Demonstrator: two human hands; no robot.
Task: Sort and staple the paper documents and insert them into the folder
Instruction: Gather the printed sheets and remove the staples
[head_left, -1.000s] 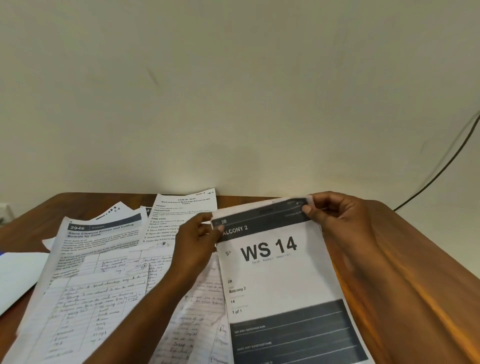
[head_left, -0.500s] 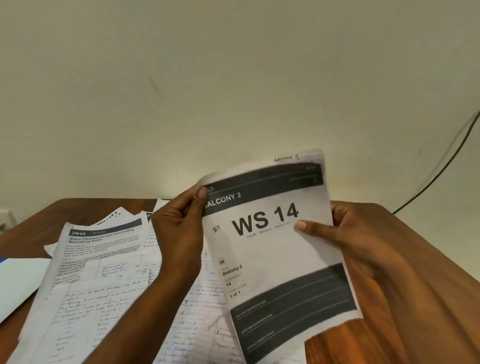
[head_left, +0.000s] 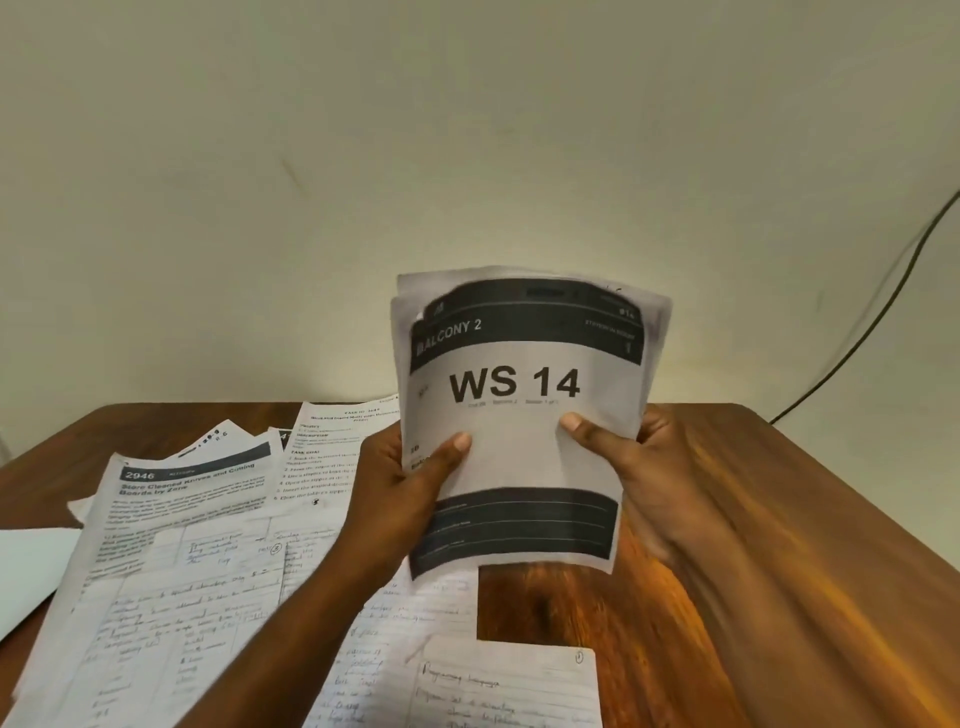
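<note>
WS 14 sheets held upright, long axis vertical, above table; gripped by left hand and right hand, thumbs in front.

Office or study workplace. Indicated by: wooden desk set against a plain cream wall; printed forms and handwritten sheets spread over the desk surface; a station label sheet marked "WS 14"; a dark cable routed along the wall.
</note>
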